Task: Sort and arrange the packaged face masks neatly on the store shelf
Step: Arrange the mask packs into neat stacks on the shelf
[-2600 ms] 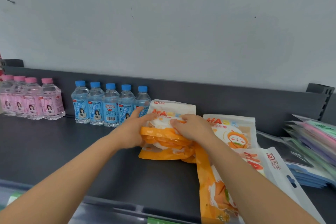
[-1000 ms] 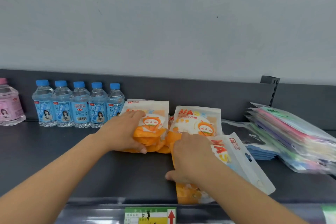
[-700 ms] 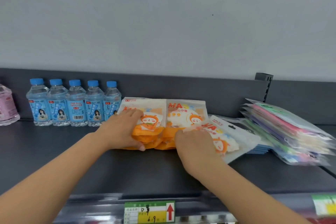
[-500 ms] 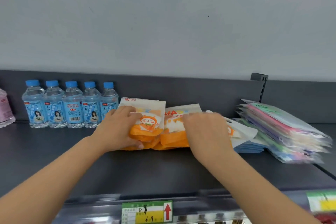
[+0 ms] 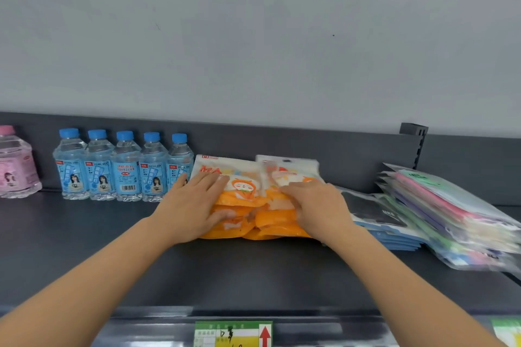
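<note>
Two stacks of orange-and-white mask packs lie side by side at the back of the dark shelf [image 5: 84, 248]. My left hand [image 5: 191, 205] lies flat on the left stack [image 5: 242, 186], fingers spread. Resting palm-down on the right stack [image 5: 287, 175] is my right hand [image 5: 318, 205], covering its near half. Neither hand closes around a pack. To the right sits a slanted pile of pastel mask packs [image 5: 451, 211] over dark and blue packs [image 5: 377, 211].
Several blue-capped water bottles [image 5: 124, 166] stand against the back panel, just left of the orange packs. A pink bottle [image 5: 15, 163] is at the far left. A price tag [image 5: 234, 334] hangs on the shelf's front rail.
My right hand lifted the loose orange pack from the shelf front and laid it onto the right stack. The left hand stayed on the left stack.
</note>
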